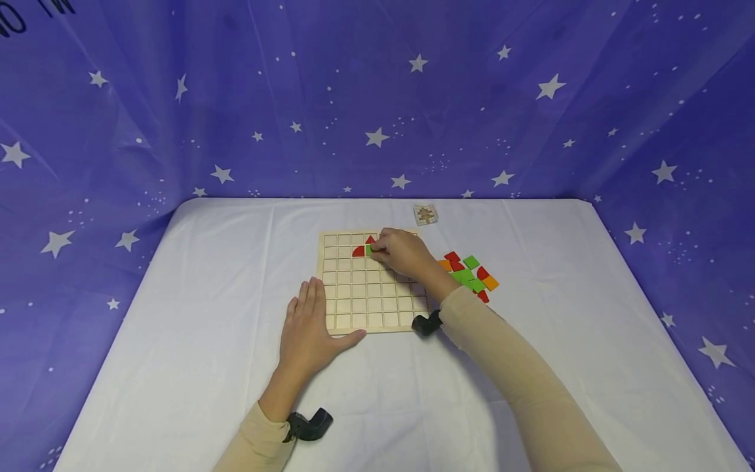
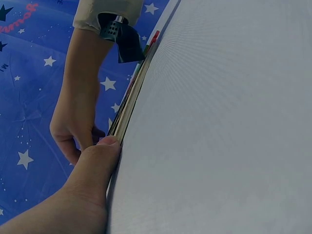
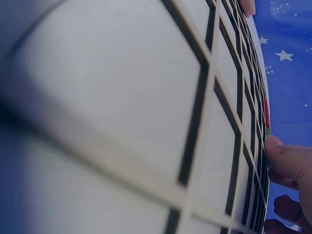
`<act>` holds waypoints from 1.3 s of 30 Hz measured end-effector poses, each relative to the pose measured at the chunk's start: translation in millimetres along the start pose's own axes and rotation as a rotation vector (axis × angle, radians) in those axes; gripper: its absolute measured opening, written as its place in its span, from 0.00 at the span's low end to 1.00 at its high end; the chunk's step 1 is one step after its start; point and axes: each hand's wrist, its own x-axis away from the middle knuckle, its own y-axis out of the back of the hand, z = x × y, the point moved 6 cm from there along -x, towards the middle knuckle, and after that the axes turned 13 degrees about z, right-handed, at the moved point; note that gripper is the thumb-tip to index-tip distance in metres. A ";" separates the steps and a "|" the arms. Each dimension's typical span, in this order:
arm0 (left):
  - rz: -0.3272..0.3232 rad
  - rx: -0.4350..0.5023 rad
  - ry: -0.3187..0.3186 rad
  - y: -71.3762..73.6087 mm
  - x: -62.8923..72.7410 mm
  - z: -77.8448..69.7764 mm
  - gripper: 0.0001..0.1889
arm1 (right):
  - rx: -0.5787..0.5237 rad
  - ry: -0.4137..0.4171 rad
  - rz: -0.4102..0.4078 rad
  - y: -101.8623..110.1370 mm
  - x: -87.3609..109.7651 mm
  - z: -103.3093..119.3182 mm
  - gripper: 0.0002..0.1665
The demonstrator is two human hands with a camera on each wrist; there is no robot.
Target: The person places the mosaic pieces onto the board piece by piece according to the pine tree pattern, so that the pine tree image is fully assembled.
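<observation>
A wooden grid board [image 1: 345, 306] lies on the white table. My left hand [image 1: 308, 334] rests at its front left corner, fingers straight along the left side and thumb along the front edge; the left wrist view shows that thumb [image 2: 97, 158] against the board's edge. Over the top rows, my right hand [image 1: 404, 252] pinches a small green square tile [image 1: 369, 250] at a grid cell. Directly left of it lies a red quarter-round tile [image 1: 358, 252], and just above is a red triangle tile [image 1: 370, 240]. The right fingers partly hide the green tile.
Right of the board, partly behind the right forearm, is a loose pile of green, red and orange tiles [image 1: 464, 276]. A small card [image 1: 426, 214] with a brown tree-like pattern lies beyond the board's far edge. Blue star-printed cloth [image 1: 330, 98] surrounds the table.
</observation>
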 end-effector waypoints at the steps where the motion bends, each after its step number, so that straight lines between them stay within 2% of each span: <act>1: 0.000 0.000 0.000 0.1 0.1 -0.2 0.71 | 0.001 0.000 0.000 0.8 1.3 -0.1 0.18; 7: 0.001 -0.001 -0.002 0.8 0.0 -0.6 0.71 | -0.016 0.005 -0.025 10.6 16.5 -6.5 0.24; 12: -0.008 0.002 -0.008 1.4 0.0 -1.4 0.71 | -0.012 -0.022 -0.004 19.6 33.5 -21.2 0.27; 18: -0.006 0.007 -0.009 1.8 0.3 -2.4 0.71 | -0.017 -0.086 0.016 26.9 58.5 -48.4 0.29; 28: -0.010 0.004 -0.013 2.6 0.8 -2.8 0.70 | -0.063 -0.232 -0.045 38.9 98.9 -102.2 0.26; 33: -0.007 0.006 -0.013 2.5 0.5 -3.0 0.70 | -0.096 -0.294 -0.045 39.9 115.7 -123.0 0.27; 39: 0.002 0.000 -0.007 2.9 0.6 -3.0 0.70 | -0.115 -0.305 -0.050 36.1 129.4 -140.1 0.25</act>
